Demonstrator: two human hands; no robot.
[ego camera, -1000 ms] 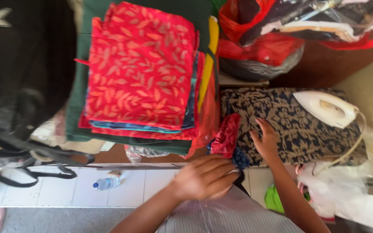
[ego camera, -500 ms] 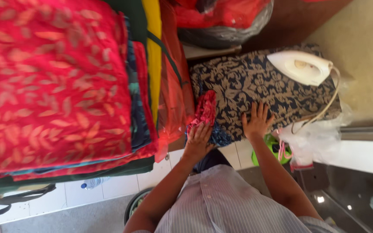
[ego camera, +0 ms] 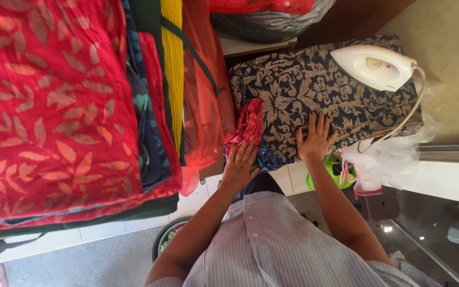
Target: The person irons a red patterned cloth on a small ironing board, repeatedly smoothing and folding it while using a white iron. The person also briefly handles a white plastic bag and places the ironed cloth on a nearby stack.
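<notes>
Hands (ego camera: 240, 162) flat (crumpled red cloth (ego camera: 248, 123) lengthwise away).

A tailoring or laundry workroom, seen from above.

Folded printed cloths (ego camera: 54, 106) are stacked high across the left of the frame; an electric iron (ego camera: 373, 66) rests on a padded pressing board (ego camera: 314, 85) covered in dark patterned fabric at upper right. Plastic bags (ego camera: 264, 16) stuffed with cloth sit along the top edge, above a tiled floor (ego camera: 81, 260).
</notes>
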